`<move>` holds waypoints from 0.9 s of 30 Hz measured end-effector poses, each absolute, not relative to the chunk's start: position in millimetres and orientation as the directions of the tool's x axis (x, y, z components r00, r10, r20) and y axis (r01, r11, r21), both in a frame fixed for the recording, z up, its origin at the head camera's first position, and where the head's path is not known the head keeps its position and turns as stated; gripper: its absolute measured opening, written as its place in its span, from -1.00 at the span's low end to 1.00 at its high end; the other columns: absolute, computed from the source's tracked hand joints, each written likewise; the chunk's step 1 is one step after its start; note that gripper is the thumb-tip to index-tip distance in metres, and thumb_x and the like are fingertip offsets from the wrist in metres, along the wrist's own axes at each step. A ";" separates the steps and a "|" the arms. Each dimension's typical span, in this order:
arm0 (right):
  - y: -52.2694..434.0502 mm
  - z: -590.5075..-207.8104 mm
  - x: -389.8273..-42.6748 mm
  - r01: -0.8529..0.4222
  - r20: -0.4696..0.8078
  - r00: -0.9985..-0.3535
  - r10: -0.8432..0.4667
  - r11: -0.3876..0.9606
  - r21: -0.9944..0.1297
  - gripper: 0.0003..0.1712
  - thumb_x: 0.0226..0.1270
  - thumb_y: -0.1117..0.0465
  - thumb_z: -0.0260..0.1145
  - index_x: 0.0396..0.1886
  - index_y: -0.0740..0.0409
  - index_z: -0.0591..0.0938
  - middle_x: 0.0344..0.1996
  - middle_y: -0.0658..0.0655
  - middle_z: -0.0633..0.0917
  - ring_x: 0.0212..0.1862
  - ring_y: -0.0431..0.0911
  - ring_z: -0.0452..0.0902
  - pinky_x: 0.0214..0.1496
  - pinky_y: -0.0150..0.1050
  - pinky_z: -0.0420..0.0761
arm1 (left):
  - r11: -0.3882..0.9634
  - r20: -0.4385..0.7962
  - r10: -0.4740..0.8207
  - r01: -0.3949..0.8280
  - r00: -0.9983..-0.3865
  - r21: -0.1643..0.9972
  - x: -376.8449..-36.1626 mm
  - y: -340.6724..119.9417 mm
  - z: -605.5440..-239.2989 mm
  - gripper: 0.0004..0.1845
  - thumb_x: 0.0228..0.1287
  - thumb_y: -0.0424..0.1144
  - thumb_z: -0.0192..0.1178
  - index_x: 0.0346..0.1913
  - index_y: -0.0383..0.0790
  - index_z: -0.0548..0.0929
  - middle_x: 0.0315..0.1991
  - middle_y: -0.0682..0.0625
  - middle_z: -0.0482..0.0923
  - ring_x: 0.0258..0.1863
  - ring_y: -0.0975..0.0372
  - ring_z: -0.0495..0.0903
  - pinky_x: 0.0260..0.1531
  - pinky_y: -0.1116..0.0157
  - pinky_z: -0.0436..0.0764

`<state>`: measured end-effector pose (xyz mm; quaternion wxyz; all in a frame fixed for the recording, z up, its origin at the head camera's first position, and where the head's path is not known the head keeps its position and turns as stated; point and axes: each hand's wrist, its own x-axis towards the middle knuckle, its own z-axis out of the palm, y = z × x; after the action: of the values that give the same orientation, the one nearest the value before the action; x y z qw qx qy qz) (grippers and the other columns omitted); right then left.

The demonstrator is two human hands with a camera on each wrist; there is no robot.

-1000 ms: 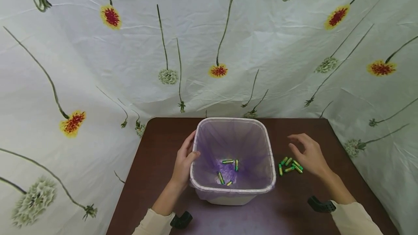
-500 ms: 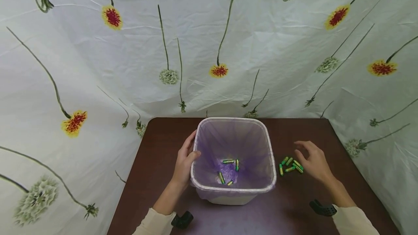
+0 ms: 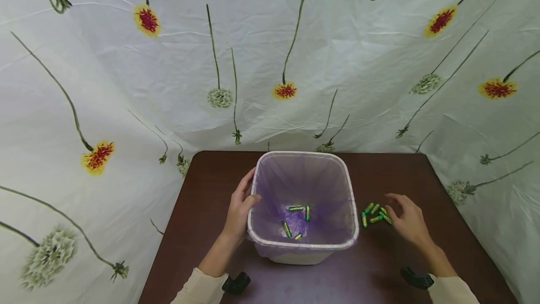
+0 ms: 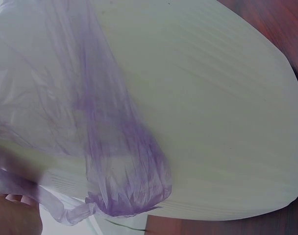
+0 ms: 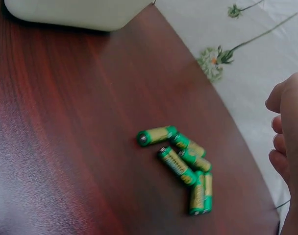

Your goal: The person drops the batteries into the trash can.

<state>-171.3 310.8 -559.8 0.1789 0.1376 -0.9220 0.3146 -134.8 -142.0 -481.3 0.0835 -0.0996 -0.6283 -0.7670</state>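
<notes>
No lettering on the batteries (image 5: 181,164) can be read.

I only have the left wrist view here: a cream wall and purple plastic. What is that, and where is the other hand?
Observer: It is a cream bin lined with a purple bag; the left hand grips its rim.
Operator: And the right hand?
Observer: The right hand reaches, fingers relaxed, at a cluster of green batteries on the table, holding none.
Operator: Anything inside the bin?
Observer: Four batteries lie at the bottom.
</notes>
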 end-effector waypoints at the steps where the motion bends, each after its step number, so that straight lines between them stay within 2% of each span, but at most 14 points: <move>1: 311.2 -563.1 -171.0 -0.358 0.413 -0.901 -0.134 0.766 -0.534 -0.64 0.31 0.43 0.38 0.10 0.27 0.66 -0.22 0.13 0.66 -0.37 -0.18 0.42 -0.40 -0.20 0.43 | -0.196 0.259 -0.005 0.255 -0.966 0.947 -134.9 -142.0 -481.2 -0.23 0.22 -0.49 0.01 0.57 -0.36 0.24 0.53 -0.23 0.25 0.44 -0.03 0.30 0.25 0.32 0.43; 6: 312.7 -578.9 -169.6 -0.326 0.416 -0.905 -0.091 0.776 -0.540 -0.64 0.27 0.44 0.39 0.08 0.30 0.67 -0.23 0.16 0.67 -0.38 -0.11 0.46 -0.40 -0.20 0.43 | -0.186 0.262 -0.010 0.260 -0.965 0.948 -134.9 -142.6 -480.7 -0.23 0.21 -0.49 0.01 0.57 -0.38 0.24 0.53 -0.24 0.25 0.44 -0.05 0.30 0.26 0.32 0.42; 9: 313.9 -589.0 -168.3 -0.304 0.414 -0.908 -0.062 0.778 -0.550 -0.65 0.24 0.44 0.40 0.04 0.33 0.68 -0.24 0.19 0.67 -0.36 -0.02 0.50 -0.38 -0.14 0.45 | -0.185 0.260 -0.012 0.258 -0.966 0.948 -134.6 -143.0 -480.7 -0.23 0.21 -0.49 0.01 0.57 -0.38 0.24 0.53 -0.24 0.24 0.44 -0.05 0.29 0.26 0.32 0.42; 12: 316.0 -600.0 -165.1 -0.274 0.401 -0.915 -0.031 0.778 -0.565 -0.67 0.23 0.43 0.42 0.01 0.38 0.68 -0.19 0.29 0.67 -0.25 0.16 0.58 -0.25 0.06 0.52 | -0.195 0.252 -0.011 0.249 -0.968 0.949 -134.4 -143.0 -481.0 -0.23 0.22 -0.49 0.01 0.57 -0.37 0.23 0.53 -0.23 0.24 0.44 -0.04 0.29 0.27 0.32 0.42; 16: 320.9 -615.3 -159.1 -0.227 0.376 -0.927 0.014 0.776 -0.589 -0.67 0.23 0.43 0.44 -0.01 0.44 0.67 -0.10 0.42 0.65 -0.04 0.36 0.56 -0.07 0.33 0.47 | -0.203 0.246 -0.009 0.242 -0.969 0.949 -134.5 -142.4 -481.3 -0.22 0.21 -0.50 0.01 0.57 -0.37 0.23 0.53 -0.23 0.24 0.44 -0.04 0.30 0.27 0.32 0.41; 20: 326.2 -630.3 -152.2 -0.163 0.335 -0.940 0.059 0.786 -0.597 -0.66 0.24 0.40 0.44 -0.02 0.47 0.66 -0.07 0.48 0.63 -0.01 0.40 0.51 -0.04 0.38 0.42 | -0.203 0.249 -0.011 0.246 -0.969 0.948 -134.8 -141.4 -481.3 -0.22 0.21 -0.49 0.01 0.57 -0.38 0.23 0.53 -0.24 0.24 0.45 -0.03 0.29 0.28 0.32 0.40; 27: 327.9 -648.5 -145.3 -0.057 0.272 -0.952 0.138 0.796 -0.603 -0.69 0.26 0.39 0.44 -0.04 0.47 0.66 -0.07 0.48 0.62 -0.05 0.36 0.52 -0.05 0.34 0.42 | -0.207 0.244 -0.009 0.241 -0.970 0.948 -133.1 -141.3 -480.0 -0.22 0.21 -0.48 0.00 0.57 -0.37 0.22 0.54 -0.23 0.22 0.45 -0.05 0.28 0.27 0.32 0.41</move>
<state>-145.3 327.9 -648.5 0.1528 -0.0218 -0.9352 0.3186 -133.1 -141.3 -480.0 0.0811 -0.0926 -0.6246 -0.7712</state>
